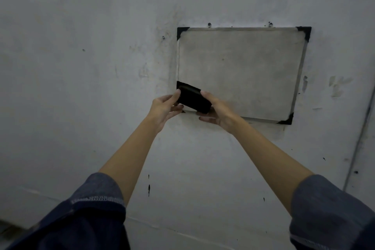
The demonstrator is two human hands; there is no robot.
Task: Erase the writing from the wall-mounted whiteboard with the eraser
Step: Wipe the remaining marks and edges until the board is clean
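Whiteboard (239, 71) is seen mounted on a grey, scuffed wall (81, 67), hung slightly askew, with black corner caps at three visible corners; the fourth, lower-left corner is covered by the eraser. No legible writing is made out on the board — only a dull, smudged grey film across its surface.

Eraser (193, 97), black and block-shaped, is held tilted over the board's lower-left corner, its upper left end overlapping the frame edge. Whether its face is pressed flat against the board cannot be told.

Left hand (165, 108) is placed at the eraser's left end — thumb laid along the upper edge, fingers curled beneath, so the block is gripped. Right hand (218, 113) is placed at the right end in the same manner: thumb on top, fingers wrapped under the lower edge. The eraser is thus pinched between both hands.

Both forearms are raised and bare; rolled dark-blue sleeves (97, 205) are seen at the bottom of the view.

Two small fixings (209, 24) are noted on the wall just above the board's top edge, and dark specks lower down the wall.
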